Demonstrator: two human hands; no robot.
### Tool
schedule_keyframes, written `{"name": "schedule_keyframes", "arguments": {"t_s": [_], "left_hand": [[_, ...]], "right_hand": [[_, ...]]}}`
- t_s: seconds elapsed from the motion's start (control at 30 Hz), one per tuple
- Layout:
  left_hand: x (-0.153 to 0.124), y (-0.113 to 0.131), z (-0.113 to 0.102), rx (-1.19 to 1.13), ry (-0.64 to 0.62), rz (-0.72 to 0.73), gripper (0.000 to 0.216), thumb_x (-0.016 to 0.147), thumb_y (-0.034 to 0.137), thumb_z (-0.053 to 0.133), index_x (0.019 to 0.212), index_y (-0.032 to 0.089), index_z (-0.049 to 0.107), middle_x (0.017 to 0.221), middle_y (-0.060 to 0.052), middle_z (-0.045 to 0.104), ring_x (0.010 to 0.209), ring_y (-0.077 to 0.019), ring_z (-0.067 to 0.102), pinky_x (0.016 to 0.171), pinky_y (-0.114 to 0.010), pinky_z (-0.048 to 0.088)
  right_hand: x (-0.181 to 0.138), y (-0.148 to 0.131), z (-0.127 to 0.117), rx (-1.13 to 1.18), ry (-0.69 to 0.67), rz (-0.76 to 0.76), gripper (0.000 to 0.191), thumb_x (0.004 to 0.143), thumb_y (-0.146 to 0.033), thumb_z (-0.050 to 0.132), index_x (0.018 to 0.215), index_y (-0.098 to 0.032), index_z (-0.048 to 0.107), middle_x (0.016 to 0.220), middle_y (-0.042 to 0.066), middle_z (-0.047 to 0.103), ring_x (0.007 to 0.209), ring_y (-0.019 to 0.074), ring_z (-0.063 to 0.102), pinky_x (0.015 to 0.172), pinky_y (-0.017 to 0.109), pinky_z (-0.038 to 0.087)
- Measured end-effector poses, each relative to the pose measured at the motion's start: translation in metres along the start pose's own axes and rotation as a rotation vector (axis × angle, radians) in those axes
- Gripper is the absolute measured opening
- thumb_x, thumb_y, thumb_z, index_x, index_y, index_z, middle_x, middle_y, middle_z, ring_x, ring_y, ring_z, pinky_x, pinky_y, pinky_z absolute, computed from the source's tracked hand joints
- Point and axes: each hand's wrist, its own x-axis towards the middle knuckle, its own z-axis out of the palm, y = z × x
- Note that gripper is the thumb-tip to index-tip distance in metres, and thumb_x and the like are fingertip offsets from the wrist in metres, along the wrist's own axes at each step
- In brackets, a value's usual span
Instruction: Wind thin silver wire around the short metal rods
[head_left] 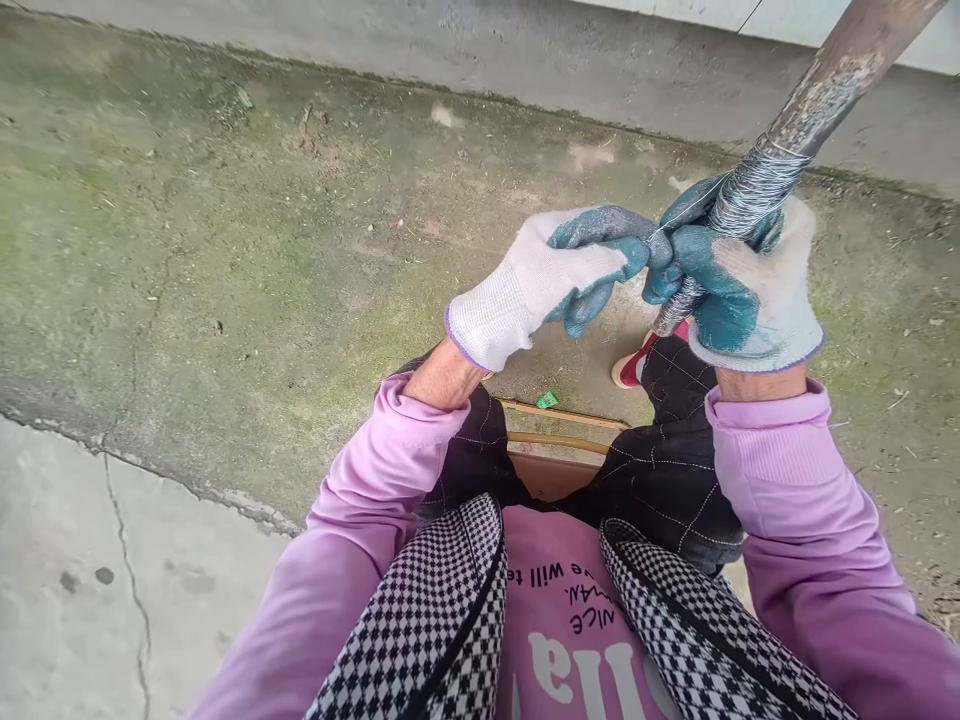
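Note:
A worn wooden pole point(840, 75) slants from the upper right down toward my knees. Thin silvery wire point(757, 188) is wound thickly around its lower part. My right hand point(757, 275), in a white glove with a blue-green coated palm, is closed around the wound section. My left hand point(566, 262), gloved alike, is in a pinch just left of it, its fingertips meeting those of the right. A thin strand runs from the winding to this pinch; the strand's end is hidden by the fingers.
I sit on a low seat with a wooden frame point(566, 412) showing between my legs. A small green scrap point(547, 400) lies by it. Mossy concrete ground point(262, 250) spreads around, with a low wall point(450, 50) ahead. My red shoe point(634, 365) is below the pole.

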Motion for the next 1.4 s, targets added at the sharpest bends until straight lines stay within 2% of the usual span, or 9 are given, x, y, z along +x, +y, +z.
{"name": "schedule_keyframes", "arguments": {"t_s": [0.1, 0.3, 0.47, 0.67, 0.77, 1.0, 1.13, 1.23, 1.4], "left_hand": [[0.001, 0.003, 0.002, 0.062, 0.085, -0.072, 0.047, 0.121, 0.029, 0.061, 0.154, 0.005, 0.085, 0.083, 0.004, 0.064, 0.075, -0.0056, 0.055, 0.088, -0.03, 0.053], [0.005, -0.017, -0.007, -0.219, -0.043, 0.071, 0.032, 0.103, 0.035, 0.084, 0.13, 0.021, 0.095, 0.069, 0.003, 0.056, 0.058, -0.0144, 0.048, 0.06, -0.034, 0.041], [0.004, -0.025, -0.004, -0.232, -0.01, 0.011, 0.054, 0.101, 0.05, 0.094, 0.146, 0.021, 0.093, 0.07, 0.005, 0.053, 0.06, -0.0128, 0.041, 0.064, -0.034, 0.045], [0.005, -0.019, 0.004, 0.041, 0.157, -0.046, 0.052, 0.12, 0.042, 0.076, 0.166, 0.02, 0.087, 0.086, -0.003, 0.078, 0.078, -0.0163, 0.069, 0.082, -0.036, 0.062], [0.002, -0.012, 0.009, 0.117, 0.199, -0.06, 0.049, 0.121, 0.04, 0.076, 0.164, 0.019, 0.089, 0.093, -0.006, 0.084, 0.084, -0.0175, 0.075, 0.084, -0.037, 0.064], [-0.006, -0.009, 0.018, 0.112, 0.292, -0.051, 0.039, 0.119, 0.034, 0.075, 0.153, 0.03, 0.093, 0.113, -0.005, 0.094, 0.103, -0.0216, 0.083, 0.091, -0.039, 0.068], [-0.004, -0.017, 0.017, 0.125, 0.298, -0.014, 0.043, 0.112, 0.042, 0.086, 0.153, 0.031, 0.093, 0.118, -0.008, 0.095, 0.125, -0.0339, 0.085, 0.102, -0.056, 0.071], [0.001, -0.026, 0.016, 0.159, 0.265, 0.013, 0.05, 0.108, 0.05, 0.088, 0.156, 0.037, 0.092, 0.124, -0.008, 0.097, 0.136, -0.0413, 0.083, 0.106, -0.065, 0.071], [0.005, -0.033, 0.018, 0.153, 0.261, 0.034, 0.045, 0.115, 0.054, 0.077, 0.154, 0.036, 0.088, 0.131, -0.005, 0.096, 0.125, -0.0352, 0.084, 0.1, -0.057, 0.071]], "right_hand": [[0.004, 0.007, -0.002, -0.027, 0.024, 0.037, 0.049, 0.081, -0.066, 0.109, 0.113, -0.038, 0.085, 0.081, 0.001, 0.074, 0.073, 0.0354, 0.083, 0.063, 0.054, 0.071], [0.008, 0.014, 0.004, 0.093, -0.04, 0.0, 0.07, 0.066, -0.081, 0.112, 0.119, -0.044, 0.085, 0.065, -0.005, 0.064, 0.054, 0.031, 0.068, 0.05, 0.052, 0.061], [0.006, 0.01, 0.005, 0.135, -0.112, -0.003, 0.065, 0.067, -0.078, 0.115, 0.114, -0.044, 0.085, 0.065, -0.006, 0.066, 0.046, 0.0271, 0.06, 0.041, 0.047, 0.051], [0.006, 0.016, 0.005, 0.116, -0.067, 0.053, 0.062, 0.071, -0.074, 0.114, 0.109, -0.04, 0.079, 0.071, -0.005, 0.07, 0.055, 0.0273, 0.066, 0.051, 0.048, 0.059], [0.003, 0.012, 0.011, 0.132, 0.005, 0.07, 0.064, 0.069, -0.074, 0.115, 0.101, -0.038, 0.073, 0.07, -0.005, 0.066, 0.051, 0.023, 0.059, 0.047, 0.044, 0.055], [-0.005, 0.01, 0.017, 0.115, 0.042, 0.063, 0.062, 0.079, -0.078, 0.114, 0.105, -0.038, 0.074, 0.079, -0.002, 0.068, 0.065, 0.0286, 0.072, 0.059, 0.051, 0.069], [0.003, 0.018, 0.022, 0.1, 0.106, 0.03, 0.068, 0.068, -0.082, 0.115, 0.099, -0.037, 0.075, 0.076, -0.004, 0.069, 0.052, 0.0214, 0.056, 0.048, 0.047, 0.062], [0.006, 0.017, 0.025, 0.05, 0.142, 0.025, 0.063, 0.07, -0.077, 0.115, 0.097, -0.035, 0.076, 0.083, -0.001, 0.077, 0.053, 0.0205, 0.058, 0.045, 0.045, 0.059], [0.0, 0.003, 0.019, -0.153, 0.171, -0.04, 0.047, 0.084, -0.06, 0.116, 0.096, -0.034, 0.079, 0.088, 0.003, 0.08, 0.077, 0.0294, 0.077, 0.06, 0.047, 0.067]]}}
